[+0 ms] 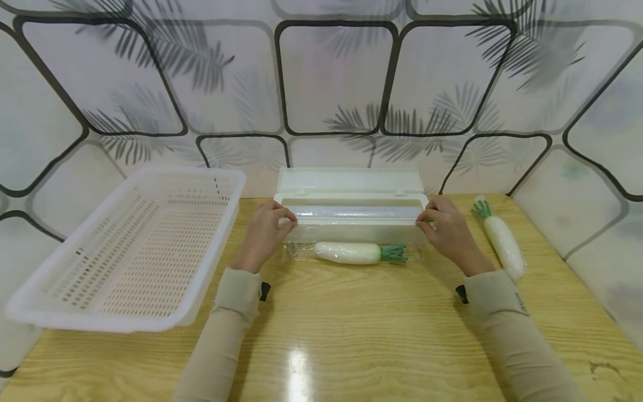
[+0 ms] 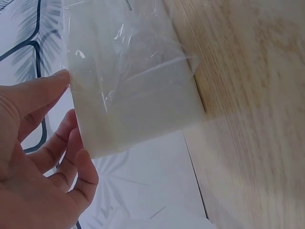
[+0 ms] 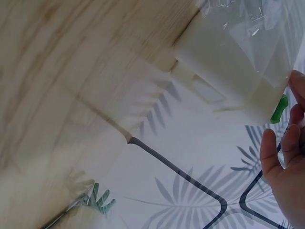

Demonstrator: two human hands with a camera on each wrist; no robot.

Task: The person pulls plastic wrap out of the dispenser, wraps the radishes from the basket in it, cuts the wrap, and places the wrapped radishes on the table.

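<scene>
A white cling film dispenser (image 1: 351,233) stands with its lid (image 1: 351,180) raised at the back and the film roll (image 1: 356,212) showing inside. Clear cling film (image 2: 119,62) drapes over its front face. My left hand (image 1: 266,231) pinches the film at the left end of the front rim, thumb in front. At the other end my right hand (image 1: 446,231) pinches likewise, beside a green slider (image 3: 279,109). A white radish (image 1: 348,253) with cut green stalks lies just before the dispenser, on clear film, stalks to the right.
A large white slotted basket (image 1: 188,290) stands on the left of the wooden table (image 1: 377,335). A second white radish (image 1: 504,245), shiny with film, lies beyond my right forearm. The patterned wall (image 1: 336,78) rises directly behind the dispenser.
</scene>
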